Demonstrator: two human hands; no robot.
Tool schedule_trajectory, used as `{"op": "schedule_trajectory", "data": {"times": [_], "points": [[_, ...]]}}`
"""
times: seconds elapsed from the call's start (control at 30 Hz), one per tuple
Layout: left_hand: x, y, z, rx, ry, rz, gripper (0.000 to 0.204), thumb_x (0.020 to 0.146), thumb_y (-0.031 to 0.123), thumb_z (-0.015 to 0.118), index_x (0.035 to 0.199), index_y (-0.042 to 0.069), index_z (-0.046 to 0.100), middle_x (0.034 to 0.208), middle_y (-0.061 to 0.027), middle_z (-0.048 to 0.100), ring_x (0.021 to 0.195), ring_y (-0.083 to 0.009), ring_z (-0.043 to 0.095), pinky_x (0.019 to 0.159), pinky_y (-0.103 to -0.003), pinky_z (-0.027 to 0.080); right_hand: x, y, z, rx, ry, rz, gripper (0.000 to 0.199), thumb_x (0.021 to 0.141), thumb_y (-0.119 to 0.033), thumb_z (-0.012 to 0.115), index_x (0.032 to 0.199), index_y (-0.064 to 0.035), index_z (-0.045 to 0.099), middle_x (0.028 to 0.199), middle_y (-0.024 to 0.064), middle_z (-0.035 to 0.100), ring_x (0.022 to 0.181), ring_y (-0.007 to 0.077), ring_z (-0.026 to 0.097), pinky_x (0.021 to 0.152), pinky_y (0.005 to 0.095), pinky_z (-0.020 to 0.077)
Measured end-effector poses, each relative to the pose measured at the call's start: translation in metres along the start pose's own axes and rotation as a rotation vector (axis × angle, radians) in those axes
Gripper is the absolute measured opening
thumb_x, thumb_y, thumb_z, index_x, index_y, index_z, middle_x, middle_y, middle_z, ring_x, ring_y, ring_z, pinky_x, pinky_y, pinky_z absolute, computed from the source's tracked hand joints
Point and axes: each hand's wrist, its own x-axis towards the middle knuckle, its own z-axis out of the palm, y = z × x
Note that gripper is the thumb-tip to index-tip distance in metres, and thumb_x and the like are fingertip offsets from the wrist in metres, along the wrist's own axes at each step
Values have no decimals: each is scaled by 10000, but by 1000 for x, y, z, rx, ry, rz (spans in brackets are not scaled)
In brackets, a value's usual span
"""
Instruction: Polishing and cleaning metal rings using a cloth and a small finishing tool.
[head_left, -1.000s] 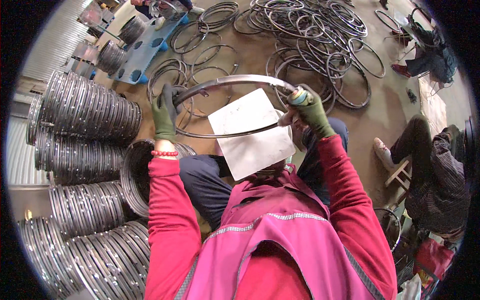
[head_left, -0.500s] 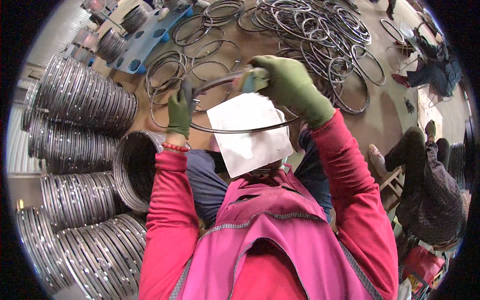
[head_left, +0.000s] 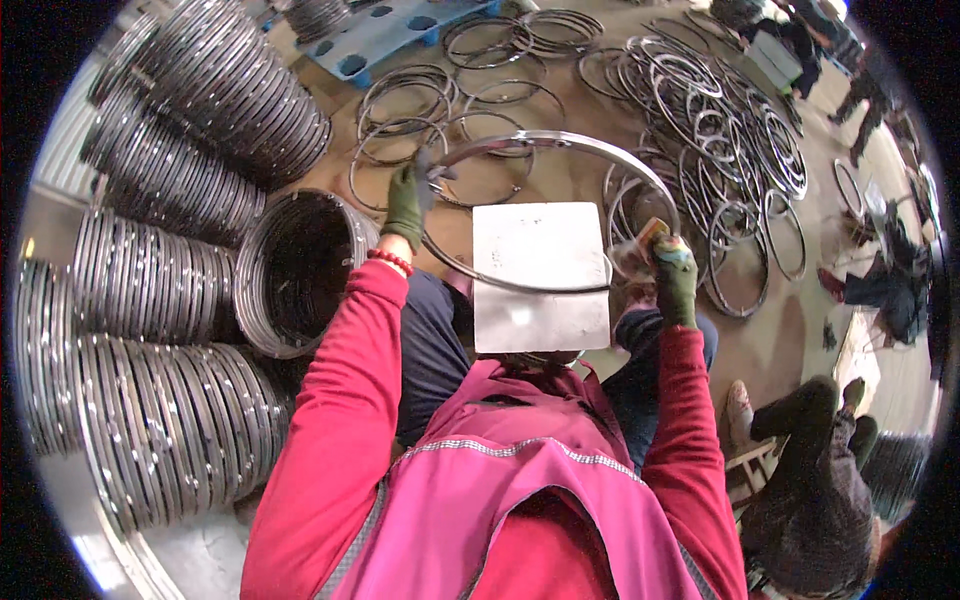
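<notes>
A dark wheel rim (head_left: 600,149) is held tilted in front of me, its near edge passing over a white square board (head_left: 540,245) at my lap. My left hand (head_left: 405,208), in a green glove with dark fingertips, is closed around the rim's left side. On the opposite side my gloved right hand (head_left: 676,282) is closed on a small orange-and-pale pad (head_left: 652,232), which is against or right beside the rim. The glove hides most of the pad, so its exact kind is unclear.
Stacked rims (head_left: 180,420) fill the left side, with an upended-looking coil of rims (head_left: 300,270) by my left knee. A heap of loose rims (head_left: 700,120) covers the floor ahead right. A blue pallet (head_left: 390,35) stands far off. Another person (head_left: 820,490) sits at right.
My right hand has moved right and nearer along the rim, taking the pad with it. The rim now shows as a wider loop. My view has shifted, so the surroundings sit differently.
</notes>
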Motion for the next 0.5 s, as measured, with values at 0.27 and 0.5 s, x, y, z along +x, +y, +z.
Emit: {"op": "schedule_trajectory", "data": {"times": [0.27,0.5], "points": [[2,70,-41,-1209,-134,-233,317,930,322,455,1059,63,586,835,-14,614,749,-80,569,637,-223,457,4,-49,-64,61,-219,-121,248,931,-243,401,1003,-54,545,773,9,528,588,88,457,485,219,356],[-46,74,-52,-1368,24,-469,289,903,315,505,1011,61,591,821,-9,598,766,-103,572,654,-238,470,31,-4,-97,-911,263,-481,301,924,-238,406,1143,-40,468,877,59,513,693,140,510,590,268,434]]}}
